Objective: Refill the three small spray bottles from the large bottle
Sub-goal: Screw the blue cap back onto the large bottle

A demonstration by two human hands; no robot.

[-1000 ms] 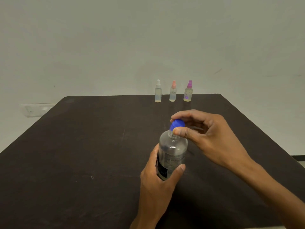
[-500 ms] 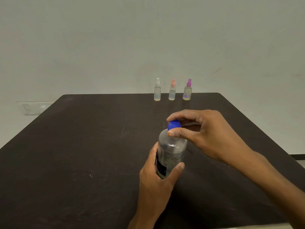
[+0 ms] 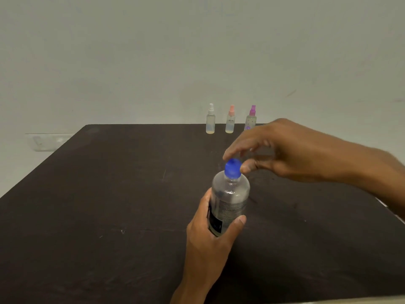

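Two hands on one large bottle (image 3: 230,200), mid-table. Right hand (image 3: 291,150) above blue cap (image 3: 232,168): thumb tip (image 3: 248,168) at cap's right side, forefinger tip at its far top edge, other fingers spread loosely behind, blurred; firm pinch or bare touch, cannot tell. Cap seated on bottle neck. Left hand (image 3: 210,235) wrapped round lower bottle body, thumb (image 3: 237,222) across near side, fingers curled round left and back, clamped on dark label area. Bottle clear, upright or nearly so, base hidden behind left hand.

Outward: dark table (image 3: 109,205) with scuffs and small white flecks, wide bare surface left of bottle and between bottle and far edge. Right forearm crossing table's right side, over right edge.

Three small spray bottles at far edge, in a row, upright, apart from each other, well away from large bottle: white-topped bottle (image 3: 210,119) leftmost, pink-topped bottle (image 3: 230,120) in middle, purple-topped bottle (image 3: 251,118) rightmost, lower part partly hidden behind right hand's knuckles. Pale liquid low in white-topped and pink-topped ones.

Plain pale wall (image 3: 197,51) behind far edge. Wall socket plate (image 3: 47,141) low on wall, past table's far left corner.
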